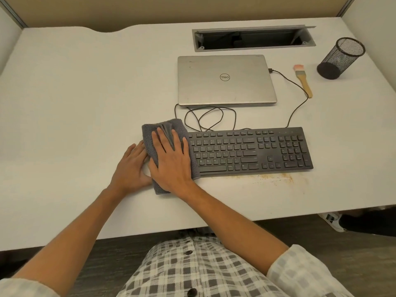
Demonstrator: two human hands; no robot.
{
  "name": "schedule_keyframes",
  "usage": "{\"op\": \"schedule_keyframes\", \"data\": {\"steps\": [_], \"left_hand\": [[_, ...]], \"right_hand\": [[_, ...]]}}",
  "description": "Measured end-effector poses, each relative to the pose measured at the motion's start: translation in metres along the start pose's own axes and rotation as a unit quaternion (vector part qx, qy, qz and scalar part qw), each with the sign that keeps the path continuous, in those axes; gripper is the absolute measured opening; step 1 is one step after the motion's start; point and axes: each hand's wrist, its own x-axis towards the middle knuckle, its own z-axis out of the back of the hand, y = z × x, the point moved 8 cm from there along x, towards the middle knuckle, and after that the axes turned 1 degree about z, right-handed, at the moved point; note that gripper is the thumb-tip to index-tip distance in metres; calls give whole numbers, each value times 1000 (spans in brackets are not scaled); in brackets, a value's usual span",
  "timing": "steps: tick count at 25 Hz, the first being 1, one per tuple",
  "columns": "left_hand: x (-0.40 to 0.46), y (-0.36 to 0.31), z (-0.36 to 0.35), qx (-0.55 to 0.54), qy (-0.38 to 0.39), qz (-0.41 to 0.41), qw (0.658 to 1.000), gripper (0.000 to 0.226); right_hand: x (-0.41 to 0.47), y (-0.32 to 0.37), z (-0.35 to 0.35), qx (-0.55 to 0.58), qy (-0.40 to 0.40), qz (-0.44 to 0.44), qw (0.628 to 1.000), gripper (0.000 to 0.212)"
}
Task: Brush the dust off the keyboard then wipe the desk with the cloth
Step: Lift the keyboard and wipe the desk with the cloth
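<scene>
Desk: we are looking down on a pale desk (pixel 70 108); tan partition panels are standing along its far edge, dark flooring is showing below its near edge.
Right hand: our right hand (pixel 171 159) is lying flat on the cloth (pixel 150 136), fingers straight and spread wide, pressing it to the surface.
Left hand: our left hand (pixel 130 166) is resting just left of the right one, fingers extended, tips touching the cloth's left edge; we cannot tell whether it is pinching any fabric.
Cloth: grey, folded, sitting under the right fingers, its right edge overlapping the keyboard's left end.
Keyboard: the black keyboard (pixel 252 150) is lying immediately right of the right fingers.
Stain: a brownish smear (pixel 267 179) is marking the surface along the keyboard's near edge, right of the right wrist.
Brush: the wooden-handled brush (pixel 303 81) is lying well beyond and right of the fingers, beside a mesh pen cup (pixel 340 58).
Laptop: a closed silver laptop (pixel 225 80) is sitting beyond the fingertips, its cable (pixel 205 118) looping between.
Cable tray: an open slot (pixel 252 40) is showing behind the laptop.
</scene>
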Motion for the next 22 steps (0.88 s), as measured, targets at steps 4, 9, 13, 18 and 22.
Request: {"op": "schedule_keyframes", "data": {"steps": [4,9,13,18,22], "left_hand": [[0,2,-1,-1,17,33,999,123],[-1,-1,2,-6,21,56,998,131],[-2,-3,3,-6,22,57,998,132],[-2,-6,5,-4,18,56,998,131],[-2,-9,6,-5,19,61,998,130]], "right_hand": [[-4,-22,9,-12,-4,-5,1000,69],[-25,-89,32,-22,-33,-51,998,68],[-50,-174,56,-34,-58,-114,991,67],[-76,-290,95,-14,-86,-189,978,70],[-93,-349,113,64,-96,-212,971,72]]}}
